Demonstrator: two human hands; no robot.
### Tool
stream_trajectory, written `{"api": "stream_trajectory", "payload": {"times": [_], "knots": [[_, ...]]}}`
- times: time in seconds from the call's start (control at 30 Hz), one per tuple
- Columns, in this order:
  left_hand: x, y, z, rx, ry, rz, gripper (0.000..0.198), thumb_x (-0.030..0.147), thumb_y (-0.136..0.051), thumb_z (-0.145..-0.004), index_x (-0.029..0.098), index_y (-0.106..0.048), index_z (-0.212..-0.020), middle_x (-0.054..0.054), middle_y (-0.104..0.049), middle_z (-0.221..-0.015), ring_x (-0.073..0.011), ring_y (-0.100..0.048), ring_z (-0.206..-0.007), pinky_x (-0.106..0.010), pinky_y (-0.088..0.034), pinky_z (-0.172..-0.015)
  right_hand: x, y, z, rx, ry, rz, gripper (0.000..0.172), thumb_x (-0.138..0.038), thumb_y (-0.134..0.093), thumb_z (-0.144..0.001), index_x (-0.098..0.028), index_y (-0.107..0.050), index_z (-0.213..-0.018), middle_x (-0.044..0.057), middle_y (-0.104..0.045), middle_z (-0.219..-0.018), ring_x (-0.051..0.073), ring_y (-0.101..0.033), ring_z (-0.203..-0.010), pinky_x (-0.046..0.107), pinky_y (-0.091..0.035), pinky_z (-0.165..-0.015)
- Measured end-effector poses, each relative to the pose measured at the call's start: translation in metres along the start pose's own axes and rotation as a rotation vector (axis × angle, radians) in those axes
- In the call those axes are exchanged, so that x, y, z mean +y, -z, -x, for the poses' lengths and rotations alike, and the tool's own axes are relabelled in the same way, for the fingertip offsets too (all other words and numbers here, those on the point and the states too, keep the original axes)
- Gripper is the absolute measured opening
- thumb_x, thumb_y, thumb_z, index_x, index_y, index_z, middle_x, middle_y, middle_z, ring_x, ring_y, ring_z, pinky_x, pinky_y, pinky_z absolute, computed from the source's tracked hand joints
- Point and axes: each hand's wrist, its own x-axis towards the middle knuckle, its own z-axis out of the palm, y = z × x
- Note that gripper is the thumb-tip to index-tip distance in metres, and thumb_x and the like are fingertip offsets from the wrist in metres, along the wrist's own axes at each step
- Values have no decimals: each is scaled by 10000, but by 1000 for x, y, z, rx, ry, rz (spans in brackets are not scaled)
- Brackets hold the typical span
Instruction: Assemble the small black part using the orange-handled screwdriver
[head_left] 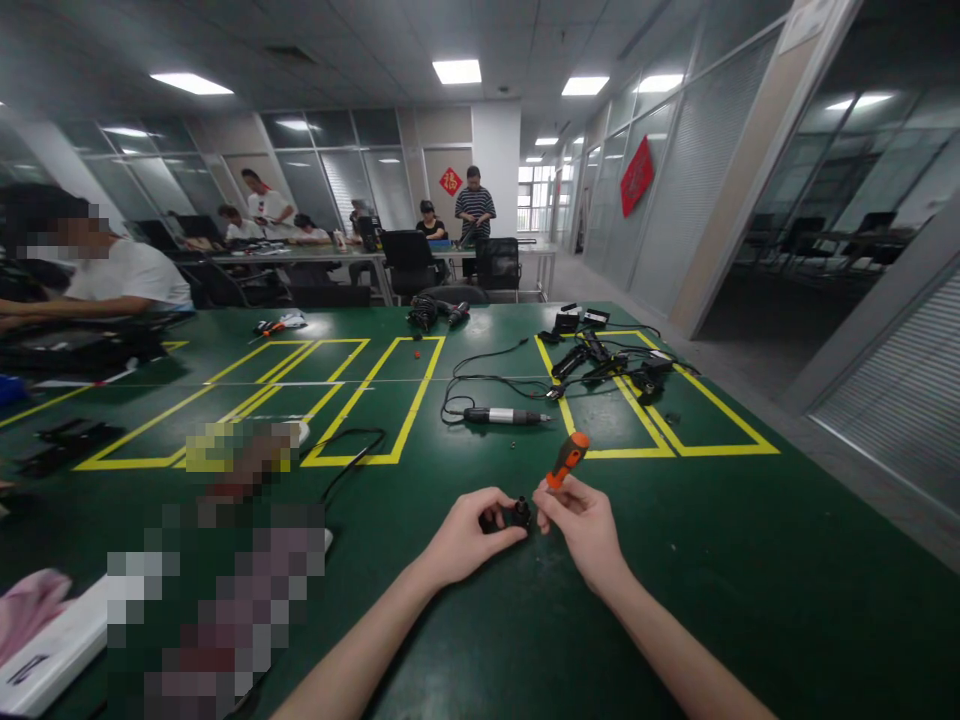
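Note:
My left hand (472, 535) pinches a small black part (521, 513) between thumb and fingers, low over the green table (420, 620). Close to its right, my right hand (583, 525) grips an orange and dark grey screwdriver (568, 460). The handle points up and leans to the right; the fingers hide its lower end. Whether the screwdriver touches the black part cannot be made out. Beyond my hands lies a black and silver electric screwdriver (506, 416) with a black cable.
Black devices and cables (592, 355) lie in a heap at the back right, over yellow tape outlines (630, 454). A drill (456, 314) is at the far edge. At the left are a white box (56, 640), blurred objects and a seated person (127, 275).

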Motion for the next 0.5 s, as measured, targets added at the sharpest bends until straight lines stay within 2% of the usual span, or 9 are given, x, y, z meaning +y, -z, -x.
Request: {"api": "stream_trajectory", "payload": {"times": [0.13,0.2,0.33,0.43,0.5], "knots": [[2,1,-1,-3,6,19,267,387,-774,-820,165,-677,-933,47,-570,-725,-113,-514,-673,-243,-388,-662,-1,0,0,1,-73,28,373,-422,-931,-576,-168,-695,-713,-10,-645,-540,92,-497,-367,215,-406,-356],[2,1,-1,-3,13,24,276,388,-786,-806,163,-674,-921,59,-539,-690,-106,-485,-646,-238,-371,-641,-2,0,0,0,-83,30,388,-435,-924,-585,-167,-691,-740,4,-674,-569,85,-475,-338,209,-363,-322],[3,1,-1,-4,8,9,264,378,-766,-812,162,-681,-938,58,-530,-679,-102,-461,-626,-233,-356,-618,-5,-3,2,-81,-47,-5,384,-508,-847,-707,-171,-683,-793,15,-687,-601,112,-556,-405,230,-462,-391],[4,0,-1,-7,-15,-29,240,364,-740,-828,165,-689,-954,46,-552,-702,-105,-473,-633,-233,-359,-611,-5,-4,4,-115,-19,-33,388,-504,-841,-727,-183,-684,-879,29,-730,-711,128,-617,-487,261,-537,-476],[5,0,0,-8,-28,-54,228,355,-727,-834,166,-690,-956,38,-570,-725,-106,-488,-643,-234,-367,-610,-5,-4,4,-110,-9,-25,369,-481,-851,-726,-187,-674,-862,31,-736,-729,127,-616,-502,263,-539,-491]]}}
